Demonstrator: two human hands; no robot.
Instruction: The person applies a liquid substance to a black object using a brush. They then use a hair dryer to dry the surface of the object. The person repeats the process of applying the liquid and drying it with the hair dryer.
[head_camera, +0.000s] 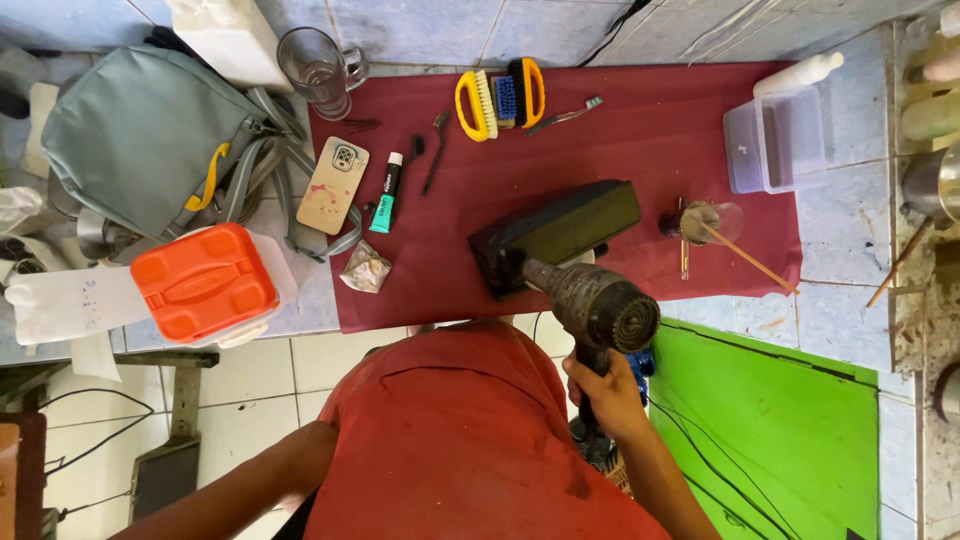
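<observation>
right hand (607, 392): grip wrapped around the handle of a grimy heat gun (598, 303) | heat gun nozzle points at a dark shoe (556, 233) lying on the maroon mat (660, 130) on the table | left hand: out of view, only the forearm shows, grip cannot be told | nearby: brushes (500, 98), phone (334, 185), orange-lidded container (205, 282)

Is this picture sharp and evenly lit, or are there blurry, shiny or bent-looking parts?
Head view: even, soft light with faint shadows; the maroon mat and brushes are sharp. The heat gun in the right hand looks slightly soft, being close to the camera. Mild glare on the glass mug and clear plastic box. Tile lines bend a little toward the edges, as with a wide lens.
</observation>
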